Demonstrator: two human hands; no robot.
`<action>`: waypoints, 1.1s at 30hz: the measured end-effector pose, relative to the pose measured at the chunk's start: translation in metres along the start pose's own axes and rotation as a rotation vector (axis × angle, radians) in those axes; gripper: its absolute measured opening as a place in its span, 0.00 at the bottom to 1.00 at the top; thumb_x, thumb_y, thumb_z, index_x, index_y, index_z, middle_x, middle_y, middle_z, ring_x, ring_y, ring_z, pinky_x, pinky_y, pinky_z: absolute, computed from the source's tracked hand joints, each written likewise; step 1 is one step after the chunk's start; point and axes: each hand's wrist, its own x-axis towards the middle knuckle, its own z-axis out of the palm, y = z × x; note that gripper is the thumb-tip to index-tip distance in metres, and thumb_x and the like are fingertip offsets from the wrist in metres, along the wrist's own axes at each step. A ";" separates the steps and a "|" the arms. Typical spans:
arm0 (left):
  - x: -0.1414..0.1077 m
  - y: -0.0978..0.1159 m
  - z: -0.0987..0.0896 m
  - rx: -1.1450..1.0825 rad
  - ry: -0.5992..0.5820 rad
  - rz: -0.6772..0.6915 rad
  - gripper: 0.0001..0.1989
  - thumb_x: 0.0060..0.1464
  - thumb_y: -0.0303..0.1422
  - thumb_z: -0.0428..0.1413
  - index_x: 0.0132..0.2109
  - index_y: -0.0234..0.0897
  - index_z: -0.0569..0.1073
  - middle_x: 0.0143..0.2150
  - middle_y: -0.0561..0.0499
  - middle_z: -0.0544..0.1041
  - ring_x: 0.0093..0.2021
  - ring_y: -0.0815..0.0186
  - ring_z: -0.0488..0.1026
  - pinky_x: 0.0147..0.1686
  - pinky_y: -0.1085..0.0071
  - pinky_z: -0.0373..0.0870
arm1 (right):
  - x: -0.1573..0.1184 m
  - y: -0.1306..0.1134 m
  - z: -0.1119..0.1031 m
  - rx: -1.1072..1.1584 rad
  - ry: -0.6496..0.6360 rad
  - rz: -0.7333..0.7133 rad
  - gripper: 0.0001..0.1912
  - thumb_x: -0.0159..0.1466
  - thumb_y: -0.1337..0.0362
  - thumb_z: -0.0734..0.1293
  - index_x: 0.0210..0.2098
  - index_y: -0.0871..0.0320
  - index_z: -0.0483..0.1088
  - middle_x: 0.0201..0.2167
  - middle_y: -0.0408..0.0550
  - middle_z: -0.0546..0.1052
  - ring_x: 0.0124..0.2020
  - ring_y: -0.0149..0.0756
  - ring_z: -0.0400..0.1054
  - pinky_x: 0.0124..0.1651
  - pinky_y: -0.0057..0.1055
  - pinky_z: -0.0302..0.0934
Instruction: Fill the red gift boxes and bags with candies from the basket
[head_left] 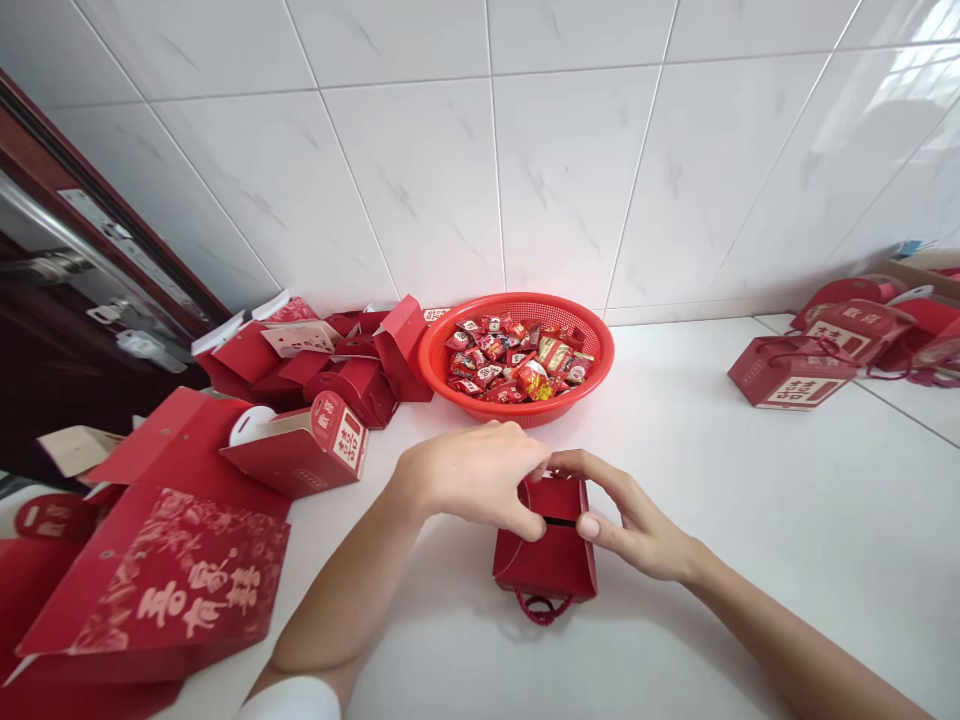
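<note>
A small red gift box (544,565) with a dark red cord handle stands on the white surface in front of me. Its top flaps nearly meet, leaving a narrow dark gap between them. My left hand (480,485) reaches over from the left, its thumb on the near flap and its fingers bent over the far side. From the right, my right hand (637,520) grips the box's right edge, thumb on top and fingers round the back. Just beyond the hands sits a red plastic basket (517,408) full of wrapped candies (517,360).
Red boxes with gold lettering (799,372) stand at the right by the wall. Folded and half-open red boxes (315,365) crowd the left, with a large red bag or carton (195,590) nearer me. A dark door with a metal handle (60,265) is at far left.
</note>
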 end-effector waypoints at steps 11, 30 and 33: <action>0.007 -0.003 0.001 0.089 -0.012 0.059 0.09 0.64 0.32 0.47 0.37 0.39 0.69 0.32 0.51 0.76 0.29 0.63 0.72 0.25 0.68 0.58 | 0.001 0.001 0.017 0.012 0.020 0.093 0.24 0.66 0.52 0.70 0.55 0.56 0.65 0.51 0.52 0.76 0.47 0.42 0.73 0.50 0.37 0.68; 0.027 -0.006 0.004 -0.003 0.218 -0.144 0.16 0.52 0.44 0.60 0.36 0.40 0.63 0.40 0.49 0.75 0.42 0.54 0.74 0.29 0.67 0.61 | 0.001 0.004 -0.009 0.019 0.560 -0.109 0.17 0.65 0.57 0.72 0.51 0.50 0.69 0.67 0.57 0.65 0.61 0.49 0.69 0.63 0.51 0.64; 0.028 -0.004 0.005 -0.006 0.259 -0.158 0.17 0.52 0.45 0.60 0.39 0.40 0.64 0.41 0.47 0.76 0.43 0.53 0.74 0.29 0.66 0.62 | 0.004 -0.003 -0.020 0.186 0.543 -0.029 0.17 0.61 0.52 0.75 0.46 0.49 0.70 0.65 0.54 0.69 0.47 0.43 0.76 0.54 0.49 0.71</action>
